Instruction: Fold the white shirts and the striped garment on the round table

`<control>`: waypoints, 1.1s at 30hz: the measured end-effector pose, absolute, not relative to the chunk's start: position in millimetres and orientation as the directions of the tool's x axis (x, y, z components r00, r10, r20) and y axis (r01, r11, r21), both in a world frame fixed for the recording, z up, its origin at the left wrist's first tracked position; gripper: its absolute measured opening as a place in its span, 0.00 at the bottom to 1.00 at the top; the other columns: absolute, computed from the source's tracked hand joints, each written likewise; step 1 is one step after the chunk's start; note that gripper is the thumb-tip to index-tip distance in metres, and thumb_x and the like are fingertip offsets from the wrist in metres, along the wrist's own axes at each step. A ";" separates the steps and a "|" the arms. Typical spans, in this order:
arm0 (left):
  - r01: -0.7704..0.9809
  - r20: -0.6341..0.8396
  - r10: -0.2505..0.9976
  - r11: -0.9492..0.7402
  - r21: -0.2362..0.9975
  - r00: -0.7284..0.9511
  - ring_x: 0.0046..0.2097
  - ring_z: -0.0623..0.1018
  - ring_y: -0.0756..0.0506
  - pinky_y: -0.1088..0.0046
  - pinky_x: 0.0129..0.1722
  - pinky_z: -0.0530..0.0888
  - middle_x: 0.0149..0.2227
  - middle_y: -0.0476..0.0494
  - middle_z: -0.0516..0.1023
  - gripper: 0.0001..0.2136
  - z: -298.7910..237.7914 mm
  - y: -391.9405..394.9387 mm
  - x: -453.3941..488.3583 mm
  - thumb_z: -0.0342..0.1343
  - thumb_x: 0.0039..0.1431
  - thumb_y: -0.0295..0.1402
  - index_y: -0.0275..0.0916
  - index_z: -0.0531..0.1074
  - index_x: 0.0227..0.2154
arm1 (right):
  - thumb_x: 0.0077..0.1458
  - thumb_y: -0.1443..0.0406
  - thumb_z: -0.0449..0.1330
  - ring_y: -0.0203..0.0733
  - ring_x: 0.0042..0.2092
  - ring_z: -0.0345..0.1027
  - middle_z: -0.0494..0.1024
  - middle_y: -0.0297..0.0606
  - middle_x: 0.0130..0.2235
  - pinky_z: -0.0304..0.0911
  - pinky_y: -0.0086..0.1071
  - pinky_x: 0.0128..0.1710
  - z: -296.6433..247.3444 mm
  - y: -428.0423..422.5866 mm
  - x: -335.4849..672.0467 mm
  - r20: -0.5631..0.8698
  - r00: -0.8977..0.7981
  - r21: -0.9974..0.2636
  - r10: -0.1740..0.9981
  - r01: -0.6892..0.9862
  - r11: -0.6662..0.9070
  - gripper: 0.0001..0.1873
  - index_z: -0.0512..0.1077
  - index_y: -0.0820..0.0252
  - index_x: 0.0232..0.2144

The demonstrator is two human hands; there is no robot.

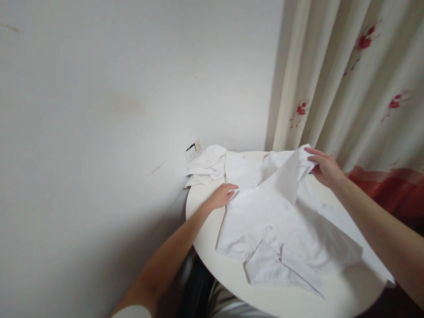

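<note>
A white collared shirt [265,207] lies spread over a round white table [207,234], its collar and a button toward the near edge. My right hand [326,168] pinches a part of the shirt at the far right and holds it raised off the table, so the cloth slopes down in folds. At the shirt's left edge, my left hand [223,195] has its thumb and fingers closed on the fabric, low over the table. Part of the cloth at the right is hidden behind my right forearm.
Another crumpled white cloth [208,165] sits at the table's far left, against the wall [132,88]. A wall socket [191,152] is just above it. A cream curtain [318,79] with red flowers and a red lower band hangs behind the right side.
</note>
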State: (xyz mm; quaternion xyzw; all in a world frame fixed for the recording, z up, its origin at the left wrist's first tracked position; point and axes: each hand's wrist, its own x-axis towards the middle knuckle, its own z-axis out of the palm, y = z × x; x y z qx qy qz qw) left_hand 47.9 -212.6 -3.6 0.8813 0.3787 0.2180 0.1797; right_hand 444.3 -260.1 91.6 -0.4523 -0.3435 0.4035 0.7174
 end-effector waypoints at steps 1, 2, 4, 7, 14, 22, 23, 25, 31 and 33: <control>0.580 0.210 0.728 -0.658 0.481 0.652 0.54 0.75 0.41 0.63 0.57 0.68 0.53 0.39 0.78 0.15 -4.5 -207.3 52.1 0.48 0.65 0.30 0.37 0.75 0.49 | 0.40 0.75 0.62 0.36 0.29 0.68 0.78 0.37 0.30 0.63 0.25 0.23 93.8 -260.1 444.4 0.131 0.438 -0.927 0.889 -0.263 0.266 0.20 0.80 0.60 0.38; 0.570 0.179 0.713 -0.664 0.483 0.678 0.53 0.76 0.41 0.65 0.56 0.68 0.52 0.39 0.79 0.14 -4.8 -203.1 55.1 0.48 0.65 0.31 0.37 0.76 0.48 | 0.40 0.75 0.62 0.36 0.29 0.68 0.78 0.37 0.30 0.63 0.24 0.23 96.4 -260.2 445.1 0.134 0.436 -0.929 0.890 -0.256 0.266 0.20 0.80 0.60 0.38; 0.556 0.120 0.684 -0.671 0.491 0.719 0.47 0.78 0.43 0.68 0.51 0.70 0.47 0.41 0.82 0.14 -3.2 -195.4 57.0 0.47 0.66 0.33 0.38 0.77 0.44 | 0.40 0.75 0.62 0.36 0.30 0.69 0.79 0.38 0.31 0.63 0.25 0.24 102.4 -260.6 447.6 0.139 0.426 -0.933 0.894 -0.247 0.262 0.20 0.80 0.61 0.39; 0.552 0.045 0.657 -0.666 0.502 0.752 0.41 0.78 0.44 0.71 0.44 0.71 0.39 0.44 0.82 0.14 2.8 -182.7 49.4 0.46 0.66 0.35 0.38 0.78 0.38 | 0.41 0.76 0.61 0.37 0.32 0.70 0.80 0.40 0.34 0.65 0.25 0.28 112.2 -260.1 453.1 0.147 0.416 -0.933 0.897 -0.243 0.266 0.21 0.80 0.62 0.40; 0.541 -0.008 0.622 -0.674 0.503 0.783 0.38 0.74 0.44 0.72 0.42 0.68 0.35 0.45 0.76 0.17 7.6 -163.4 19.6 0.50 0.64 0.45 0.39 0.77 0.32 | 0.43 0.76 0.59 0.38 0.34 0.70 0.79 0.40 0.35 0.65 0.27 0.31 122.8 -244.6 463.3 0.160 0.413 -0.937 0.897 -0.222 0.270 0.21 0.80 0.61 0.40; 0.508 -0.004 0.594 -0.685 0.523 0.805 0.40 0.73 0.44 0.70 0.44 0.68 0.35 0.44 0.73 0.14 2.1 -166.6 10.3 0.56 0.60 0.45 0.39 0.78 0.33 | 0.46 0.77 0.58 0.39 0.36 0.70 0.80 0.42 0.36 0.65 0.28 0.33 114.8 -226.2 454.1 0.113 0.395 -0.959 0.912 -0.196 0.204 0.18 0.79 0.62 0.38; 0.503 0.001 0.592 -0.687 0.525 0.806 0.40 0.73 0.43 0.70 0.44 0.68 0.36 0.44 0.73 0.14 3.0 -166.2 7.9 0.58 0.58 0.45 0.39 0.78 0.33 | 0.46 0.77 0.58 0.39 0.36 0.70 0.80 0.42 0.35 0.65 0.27 0.32 115.0 -225.8 452.5 0.104 0.402 -0.963 0.909 -0.186 0.193 0.17 0.80 0.63 0.37; 0.483 0.026 0.585 -0.694 0.533 0.811 0.41 0.73 0.44 0.70 0.44 0.68 0.38 0.45 0.73 0.13 4.6 -164.8 0.0 0.62 0.55 0.45 0.39 0.77 0.35 | 0.47 0.77 0.60 0.38 0.34 0.69 0.79 0.42 0.33 0.64 0.26 0.31 116.8 -225.9 450.7 0.091 0.419 -0.968 0.903 -0.177 0.180 0.15 0.80 0.64 0.37; 0.478 0.058 0.622 -0.653 0.587 0.781 0.45 0.73 0.43 0.69 0.48 0.69 0.40 0.44 0.73 0.15 -1.1 -164.1 -32.8 0.63 0.53 0.48 0.41 0.75 0.32 | 0.50 0.77 0.61 0.38 0.34 0.72 0.80 0.40 0.33 0.67 0.29 0.34 120.6 -220.3 457.0 0.132 0.403 -0.947 0.905 -0.218 0.235 0.16 0.80 0.62 0.41; 0.499 0.044 0.639 -0.639 0.586 0.768 0.46 0.73 0.43 0.68 0.50 0.68 0.39 0.43 0.74 0.14 -5.1 -167.7 -36.9 0.60 0.56 0.48 0.41 0.76 0.31 | 0.50 0.77 0.62 0.37 0.32 0.72 0.80 0.40 0.31 0.66 0.28 0.33 114.8 -213.0 459.2 0.143 0.413 -0.958 0.900 -0.169 0.230 0.15 0.80 0.63 0.39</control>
